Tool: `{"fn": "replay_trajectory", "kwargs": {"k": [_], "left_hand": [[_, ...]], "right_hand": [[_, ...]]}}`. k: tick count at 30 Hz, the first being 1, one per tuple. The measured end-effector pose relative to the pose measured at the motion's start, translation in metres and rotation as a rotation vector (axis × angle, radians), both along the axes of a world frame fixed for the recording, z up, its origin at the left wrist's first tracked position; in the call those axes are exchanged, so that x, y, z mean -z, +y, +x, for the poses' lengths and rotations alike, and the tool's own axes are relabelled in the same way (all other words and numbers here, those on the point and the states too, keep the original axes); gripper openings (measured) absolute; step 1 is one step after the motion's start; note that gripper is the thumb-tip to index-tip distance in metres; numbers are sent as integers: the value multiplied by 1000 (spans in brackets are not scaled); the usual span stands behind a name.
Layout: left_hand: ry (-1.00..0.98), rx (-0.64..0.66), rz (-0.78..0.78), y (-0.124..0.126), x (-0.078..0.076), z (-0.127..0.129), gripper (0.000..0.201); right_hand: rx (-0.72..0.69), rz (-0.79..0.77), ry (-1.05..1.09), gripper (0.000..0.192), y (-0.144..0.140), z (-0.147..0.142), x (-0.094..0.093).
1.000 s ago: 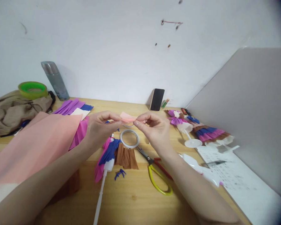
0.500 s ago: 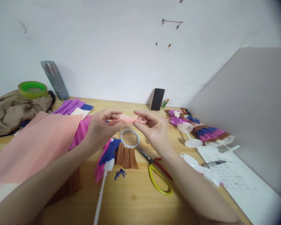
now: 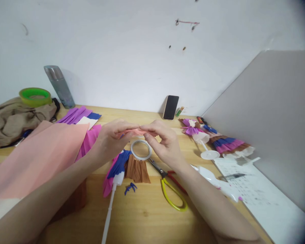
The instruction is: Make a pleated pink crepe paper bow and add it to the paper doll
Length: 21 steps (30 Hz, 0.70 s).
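Both hands are closing together: left hand and right hand are pinching pink paper strip, light, soft, tearable; holding by its ends.

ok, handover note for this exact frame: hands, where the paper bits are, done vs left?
Left hand: pinching one end of the small pink paper piece above the desk.
Right hand: fingers closed on the other end, the two hands nearly touching.
Below them: tape roll, scissors, a paper-dressed doll on a white stick. Large pink sheet lies by the left arm.
Done: two dressed dolls lie by the grey panel.
Left: the pink piece is not on any doll yet.
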<state>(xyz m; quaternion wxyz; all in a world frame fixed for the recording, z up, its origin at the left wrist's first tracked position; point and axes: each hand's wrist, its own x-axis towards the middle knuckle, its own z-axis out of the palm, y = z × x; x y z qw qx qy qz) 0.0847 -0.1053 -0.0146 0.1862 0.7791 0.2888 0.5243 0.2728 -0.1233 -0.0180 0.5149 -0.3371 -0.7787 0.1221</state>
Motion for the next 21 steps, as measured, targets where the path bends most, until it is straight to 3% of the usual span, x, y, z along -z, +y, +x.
{"fn": "replay_trajectory", "kwargs": {"k": [6,21], "left_hand": [[63,-135,99,-1,4,1,20],[104,-216,12,-8,-3,5,14]], "right_hand": [[67,2,-13,19,3,-1,6],[100,-40,-22,14,1,-2,-1]]}}
